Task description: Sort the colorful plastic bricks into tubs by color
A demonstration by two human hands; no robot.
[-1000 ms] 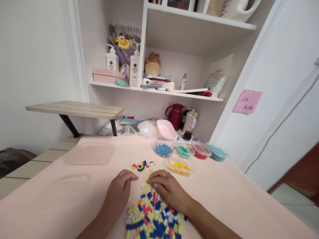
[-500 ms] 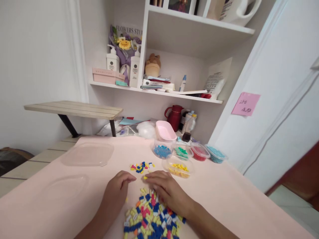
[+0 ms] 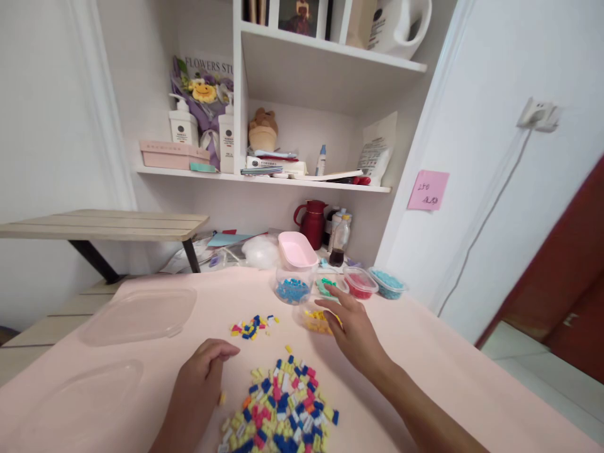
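Right hand (image 3: pixel 352 330) is hovering, fingers parted, at clear tub (image 3: pixel 309 326) of yellow bricks (image 3: pixel 317 318), apparently standing near for easy reach; left hand (image 3: pixel 201 377) is resting loosely curled, grip unclear, beside mixed brick pile (image 3: pixel 283 409) on tabletop (image 3: pixel 438 352).

Soft, fairly bright light spreads over the pink tabletop (image 3: pixel 448 358) around the left hand (image 3: pixel 201 380) and right hand (image 3: pixel 352 330), leaving only faint shadows. Beyond them the shelf compartment (image 3: pixel 302 75) is greyer; wide-angle stretch slants the red door (image 3: pixel 542 251) far to their right, and fine detail is soft.
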